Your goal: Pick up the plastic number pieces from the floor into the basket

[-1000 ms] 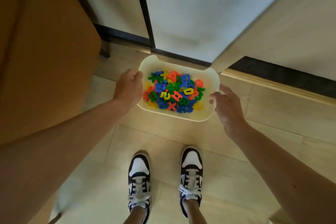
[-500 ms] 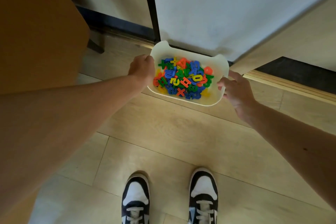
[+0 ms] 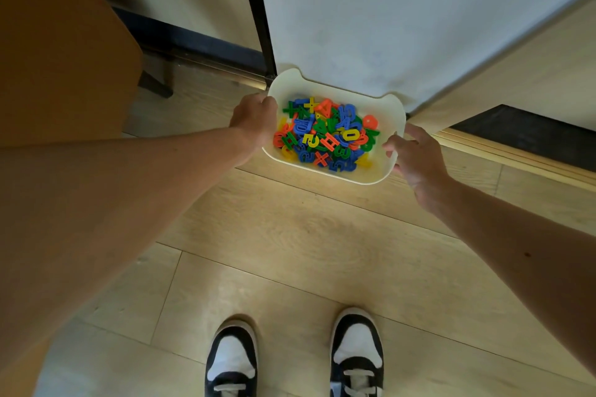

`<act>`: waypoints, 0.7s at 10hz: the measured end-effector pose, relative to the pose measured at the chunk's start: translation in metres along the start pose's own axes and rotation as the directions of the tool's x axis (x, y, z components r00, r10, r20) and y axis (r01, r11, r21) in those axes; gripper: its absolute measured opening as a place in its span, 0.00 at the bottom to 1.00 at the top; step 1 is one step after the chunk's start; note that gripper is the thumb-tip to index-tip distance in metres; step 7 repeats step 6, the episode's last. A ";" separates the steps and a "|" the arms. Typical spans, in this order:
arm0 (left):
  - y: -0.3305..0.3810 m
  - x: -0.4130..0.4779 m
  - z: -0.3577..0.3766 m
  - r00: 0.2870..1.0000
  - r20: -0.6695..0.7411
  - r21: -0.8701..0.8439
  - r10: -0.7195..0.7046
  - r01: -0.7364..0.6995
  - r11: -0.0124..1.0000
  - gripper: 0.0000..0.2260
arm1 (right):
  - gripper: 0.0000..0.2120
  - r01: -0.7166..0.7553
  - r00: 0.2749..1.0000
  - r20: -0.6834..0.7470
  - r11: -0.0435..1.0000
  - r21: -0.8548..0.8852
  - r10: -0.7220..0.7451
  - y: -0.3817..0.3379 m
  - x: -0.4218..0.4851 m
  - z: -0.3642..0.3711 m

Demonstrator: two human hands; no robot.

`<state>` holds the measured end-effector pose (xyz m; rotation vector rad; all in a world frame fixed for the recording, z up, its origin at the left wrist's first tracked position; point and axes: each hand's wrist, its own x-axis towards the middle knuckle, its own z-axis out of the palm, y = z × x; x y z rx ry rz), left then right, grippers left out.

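Plastic number pieces (image 3: 325, 135) fill the basket (image 3: 392, 106); left hand (image 3: 254, 121) and right hand (image 3: 416, 155) each grip a rim. None shows on the floor (image 3: 290, 229): probably finished.

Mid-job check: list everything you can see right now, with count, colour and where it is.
basket: one, cream, ahead of the shoes, held at both ends
number pieces: many, too piled to count; red, blue, green, yellow; in the basket
floor: light wood planks, underfoot
white panel: one, behind the basket
black post: one, left of the panel
wooden board: one, brown, far left
shoes: two, black and white, bottom edge
left hand: grips the basket's left rim
right hand: pinches its right rim
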<state>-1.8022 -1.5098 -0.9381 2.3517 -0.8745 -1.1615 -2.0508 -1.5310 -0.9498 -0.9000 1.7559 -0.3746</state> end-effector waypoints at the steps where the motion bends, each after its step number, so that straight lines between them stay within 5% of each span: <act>1: 0.003 0.001 0.001 1.000 0.011 0.002 0.010 -0.010 1.000 0.11 | 0.25 0.002 1.000 0.008 1.000 -0.005 -0.002 0.000 0.001 0.000; 5: -0.001 0.007 0.006 0.998 0.061 0.015 0.035 -0.036 0.999 0.16 | 0.22 -0.001 1.000 0.024 1.000 -0.029 0.002 0.002 0.008 0.000; 7: 0.002 0.003 0.005 0.997 -0.040 0.104 0.060 -0.056 0.993 0.19 | 0.27 0.005 0.999 -0.049 0.984 -0.180 -0.014 -0.003 0.005 0.001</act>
